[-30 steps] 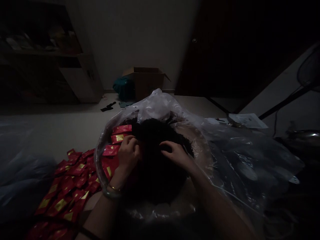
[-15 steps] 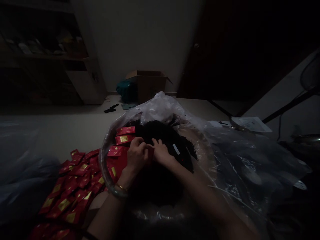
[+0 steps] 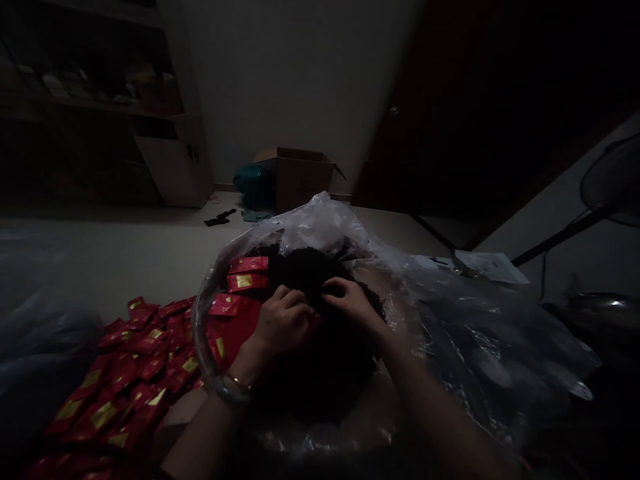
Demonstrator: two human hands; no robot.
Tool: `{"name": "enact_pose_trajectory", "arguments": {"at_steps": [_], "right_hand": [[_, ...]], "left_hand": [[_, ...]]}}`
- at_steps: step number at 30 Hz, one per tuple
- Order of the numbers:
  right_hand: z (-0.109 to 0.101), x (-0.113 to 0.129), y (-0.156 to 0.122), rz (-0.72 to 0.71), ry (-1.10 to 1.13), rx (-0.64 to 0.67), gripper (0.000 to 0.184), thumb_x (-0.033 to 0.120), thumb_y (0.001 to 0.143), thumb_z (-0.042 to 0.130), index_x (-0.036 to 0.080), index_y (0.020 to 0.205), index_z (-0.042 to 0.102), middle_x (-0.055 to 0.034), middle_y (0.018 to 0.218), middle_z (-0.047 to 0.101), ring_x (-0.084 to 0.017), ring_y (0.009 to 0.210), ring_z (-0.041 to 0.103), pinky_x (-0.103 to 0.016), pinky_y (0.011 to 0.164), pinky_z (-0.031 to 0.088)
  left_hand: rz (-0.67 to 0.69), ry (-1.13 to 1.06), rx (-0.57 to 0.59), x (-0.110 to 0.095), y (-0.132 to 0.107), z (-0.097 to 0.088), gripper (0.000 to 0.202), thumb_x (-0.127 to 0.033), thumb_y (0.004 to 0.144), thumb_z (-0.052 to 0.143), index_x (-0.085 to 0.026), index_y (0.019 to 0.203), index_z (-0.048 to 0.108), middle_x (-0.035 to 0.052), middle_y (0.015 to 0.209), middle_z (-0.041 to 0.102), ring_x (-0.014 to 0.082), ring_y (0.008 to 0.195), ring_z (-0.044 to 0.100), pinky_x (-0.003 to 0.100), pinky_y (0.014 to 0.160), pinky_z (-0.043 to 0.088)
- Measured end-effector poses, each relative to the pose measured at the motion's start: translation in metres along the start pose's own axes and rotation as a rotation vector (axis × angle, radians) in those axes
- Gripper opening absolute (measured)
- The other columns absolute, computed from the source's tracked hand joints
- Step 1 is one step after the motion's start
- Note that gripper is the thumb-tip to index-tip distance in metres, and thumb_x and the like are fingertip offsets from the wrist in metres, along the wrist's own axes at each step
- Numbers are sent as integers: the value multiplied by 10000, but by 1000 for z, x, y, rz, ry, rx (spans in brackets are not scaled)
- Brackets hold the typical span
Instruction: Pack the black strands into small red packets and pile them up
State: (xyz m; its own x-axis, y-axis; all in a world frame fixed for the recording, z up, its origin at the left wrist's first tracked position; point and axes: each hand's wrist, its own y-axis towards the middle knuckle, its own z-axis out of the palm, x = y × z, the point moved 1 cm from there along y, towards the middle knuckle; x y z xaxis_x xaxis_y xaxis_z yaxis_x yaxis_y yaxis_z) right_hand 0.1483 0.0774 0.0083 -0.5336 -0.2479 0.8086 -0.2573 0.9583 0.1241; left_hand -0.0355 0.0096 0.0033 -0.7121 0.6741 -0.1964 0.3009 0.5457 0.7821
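Note:
A wide round tub lined with clear plastic stands in front of me, heaped with dark, loose, leaf-like material. My left hand is closed over the heap, its fingers pinched on a small red packet that shows only in part. To its right, my right hand hovers over the dark material with thumb and fingers curled together; what is between them is too dark to make out. Several red packets with gold labels lie inside the tub's left side.
A large pile of red packets spreads left of the tub. Clear plastic sheeting lies on the right. An open cardboard box and a teal bag sit by the wall. Shelves stand at the back left.
My right hand has moved right, away from the left hand and the packet, and its fingers have curled. A pale strip on the heap is now hidden. The view has shifted slightly.

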Motion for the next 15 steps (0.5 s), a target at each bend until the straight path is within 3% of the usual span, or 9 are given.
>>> {"name": "enact_pose_trajectory", "arguments": {"at_steps": [4,8,11,15], "right_hand": [[-18,1,-15,174,411,-3,318,345,627,740,202,900,664,-7,864,680,-188,822,628,-310,739,491],[-18,7,-32,312,720,33,388,382,569,791,210,883,641,5,869,647,-153,724,619,-254,591,497],[-12,15,-37,342,791,85,428,392,575,797,213,920,617,-1,904,640,-157,713,631,-269,600,509],[-7,25,-37,215,634,57,391,415,627,752,213,936,624,-11,938,656,-187,856,624,-317,769,502]], "left_hand": [[67,-60,62,0,-2,5,134,-129,816,585,-217,808,686,17,858,691,158,742,493,247,614,466],[119,-84,82,0,-3,8,133,-211,880,550,-206,838,676,20,881,707,141,733,508,226,607,476],[139,-62,97,-3,-3,8,177,-216,906,505,-206,844,671,26,873,702,131,710,514,224,609,479],[144,-48,77,-5,-5,9,183,-190,909,486,-205,855,660,27,860,694,134,714,522,223,605,476]]}}
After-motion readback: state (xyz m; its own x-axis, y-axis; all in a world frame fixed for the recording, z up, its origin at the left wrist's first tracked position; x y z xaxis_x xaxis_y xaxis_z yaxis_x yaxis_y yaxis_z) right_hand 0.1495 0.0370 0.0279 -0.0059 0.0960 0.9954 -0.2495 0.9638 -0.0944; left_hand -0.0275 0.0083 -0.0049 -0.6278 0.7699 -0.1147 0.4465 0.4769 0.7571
